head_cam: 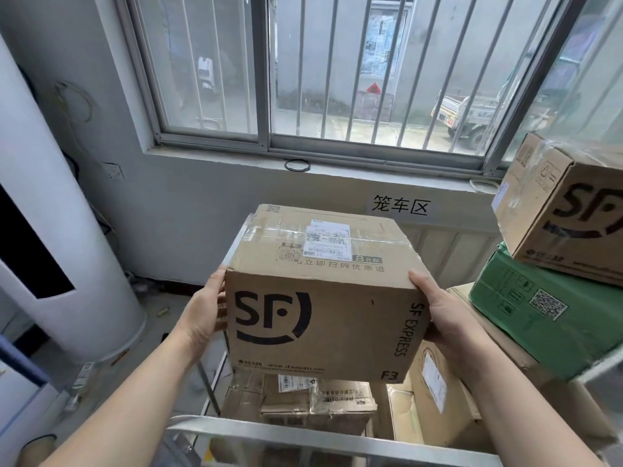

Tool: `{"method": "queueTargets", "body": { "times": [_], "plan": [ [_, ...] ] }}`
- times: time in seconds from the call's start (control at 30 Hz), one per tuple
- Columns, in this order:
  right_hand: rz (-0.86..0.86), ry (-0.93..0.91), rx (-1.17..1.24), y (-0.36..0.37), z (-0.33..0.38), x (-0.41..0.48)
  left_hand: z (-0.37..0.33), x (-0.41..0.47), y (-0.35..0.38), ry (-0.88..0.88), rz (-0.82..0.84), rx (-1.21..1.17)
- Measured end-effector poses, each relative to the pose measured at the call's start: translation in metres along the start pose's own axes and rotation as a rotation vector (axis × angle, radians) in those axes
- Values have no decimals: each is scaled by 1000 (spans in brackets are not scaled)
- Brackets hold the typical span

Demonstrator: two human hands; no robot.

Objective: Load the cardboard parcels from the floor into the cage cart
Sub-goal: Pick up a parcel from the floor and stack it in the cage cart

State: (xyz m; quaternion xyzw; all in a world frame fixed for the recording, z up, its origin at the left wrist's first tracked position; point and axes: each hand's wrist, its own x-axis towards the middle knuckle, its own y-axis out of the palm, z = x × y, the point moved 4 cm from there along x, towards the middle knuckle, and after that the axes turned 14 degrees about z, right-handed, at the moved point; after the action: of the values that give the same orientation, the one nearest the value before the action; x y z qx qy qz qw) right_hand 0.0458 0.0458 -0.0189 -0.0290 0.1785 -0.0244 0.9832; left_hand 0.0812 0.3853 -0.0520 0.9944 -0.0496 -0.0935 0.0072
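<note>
I hold a brown SF Express cardboard parcel up in the air above the cage cart. My left hand presses flat on the parcel's left side. On the right side my right hand presses with the thumb along the top edge. The fingers of both hands are hidden behind the box. Below it, inside the cart, lie a flat taped parcel and a larger brown box.
At the right a green box sits on a brown box, with another SF parcel on top. A white cylindrical air conditioner stands at the left. The wall with a barred window lies straight ahead.
</note>
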Motion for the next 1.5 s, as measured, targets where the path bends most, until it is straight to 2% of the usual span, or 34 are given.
{"method": "queueTargets", "body": {
  "times": [0.2, 0.47, 0.63, 0.93, 1.23, 1.4, 1.5],
  "plan": [
    [-92, 65, -3, -5, -6, -33, -5, -13, 3, 40, 20, 44],
    [-200, 186, -32, -15, -14, -70, 2, -23, 10, -36, 180, 164],
    [-227, 267, -15, -17, -24, -75, 14, -19, 12, -70, 194, 234],
    [-240, 335, -74, -28, -34, -59, 32, -5, 16, -227, 247, 352],
    [-215, 354, -169, -44, -42, -15, 37, 22, 17, -286, 121, 491],
    [-214, 421, -355, -50, -51, 10, 44, 37, 23, -287, 172, 587],
    [-204, 446, -414, -52, -62, 26, 57, 43, 22, -337, 188, 565]
  ]
}}
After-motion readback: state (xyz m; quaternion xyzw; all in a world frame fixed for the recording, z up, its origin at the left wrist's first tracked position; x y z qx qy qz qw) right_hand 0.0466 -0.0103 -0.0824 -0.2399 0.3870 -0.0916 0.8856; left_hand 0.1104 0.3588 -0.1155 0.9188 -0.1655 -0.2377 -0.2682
